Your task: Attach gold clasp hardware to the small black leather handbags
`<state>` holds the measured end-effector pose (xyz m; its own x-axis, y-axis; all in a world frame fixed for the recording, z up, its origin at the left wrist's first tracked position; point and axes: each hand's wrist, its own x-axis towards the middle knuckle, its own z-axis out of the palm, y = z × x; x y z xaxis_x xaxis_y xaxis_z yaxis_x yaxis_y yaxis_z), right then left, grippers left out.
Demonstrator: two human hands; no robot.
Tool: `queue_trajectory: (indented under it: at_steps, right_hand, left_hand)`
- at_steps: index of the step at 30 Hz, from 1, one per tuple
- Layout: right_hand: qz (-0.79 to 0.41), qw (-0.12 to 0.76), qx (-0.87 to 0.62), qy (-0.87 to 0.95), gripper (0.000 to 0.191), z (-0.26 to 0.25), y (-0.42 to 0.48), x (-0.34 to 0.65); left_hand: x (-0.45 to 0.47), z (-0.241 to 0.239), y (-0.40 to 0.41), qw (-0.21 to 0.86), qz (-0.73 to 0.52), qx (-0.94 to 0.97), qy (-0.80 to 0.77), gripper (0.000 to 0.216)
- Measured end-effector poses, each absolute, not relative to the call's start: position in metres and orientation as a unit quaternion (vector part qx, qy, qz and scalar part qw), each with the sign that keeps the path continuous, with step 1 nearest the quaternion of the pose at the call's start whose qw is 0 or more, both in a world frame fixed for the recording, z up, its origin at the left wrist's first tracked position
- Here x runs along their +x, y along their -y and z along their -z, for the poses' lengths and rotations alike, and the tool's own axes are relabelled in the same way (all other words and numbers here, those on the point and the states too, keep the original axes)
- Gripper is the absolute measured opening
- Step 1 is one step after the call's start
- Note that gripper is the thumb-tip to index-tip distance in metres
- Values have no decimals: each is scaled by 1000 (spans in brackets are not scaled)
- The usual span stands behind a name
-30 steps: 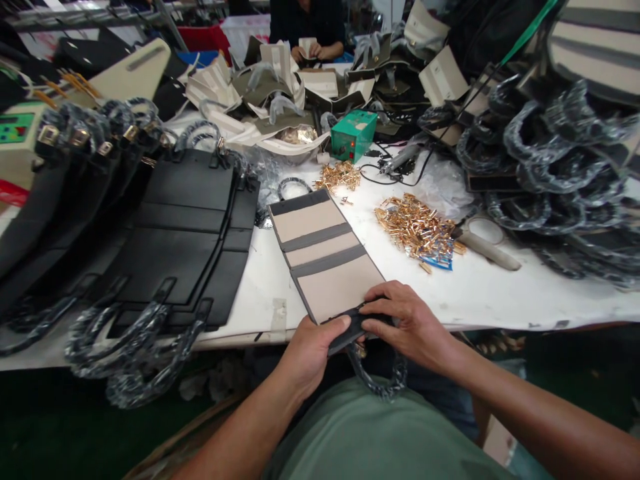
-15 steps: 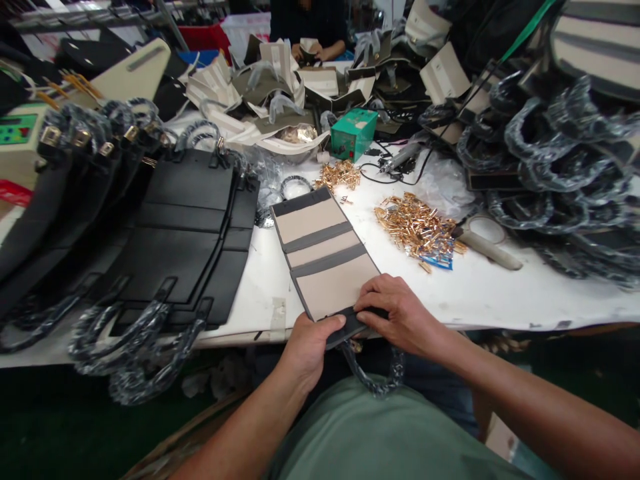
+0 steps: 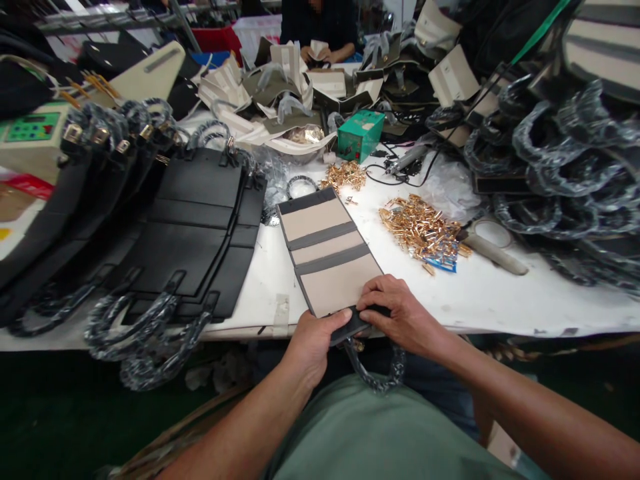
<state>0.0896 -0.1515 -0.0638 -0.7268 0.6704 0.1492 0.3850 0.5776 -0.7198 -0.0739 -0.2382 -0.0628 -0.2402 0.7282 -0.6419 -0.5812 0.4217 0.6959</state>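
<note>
One bag panel (image 3: 333, 283), dark near end pinched in the left hand (image 3: 311, 343), with the right hand (image 3: 400, 310) bunched tight on it too. Lengthwise it runs away, leftish, over the table (image 3: 475, 303), handle (image 3: 383, 385) hanging lapward lol.

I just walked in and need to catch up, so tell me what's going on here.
A person grips a beige-and-black handbag panel by its near end, left hand and right hand both at the dark strip. Its plastic-wrapped handle hangs past the edge of the white table. Black handbag panels lie to the left, gold-coloured metal pieces to the right. Across the table, a co-worker handles a pale piece.
</note>
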Motion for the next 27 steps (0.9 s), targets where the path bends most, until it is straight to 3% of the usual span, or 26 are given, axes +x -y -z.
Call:
queue_trajectory:
  at_steps: [11,27]
  right_hand:
    - [-345,256,-293,854,8,80,154,94]
    - [-351,211,-253,877,13,70,140,95]
  left_hand:
    - [-66,70,236,568,-543,86,-613,43]
    - [-65,69,234,570,-546,72,-610,55]
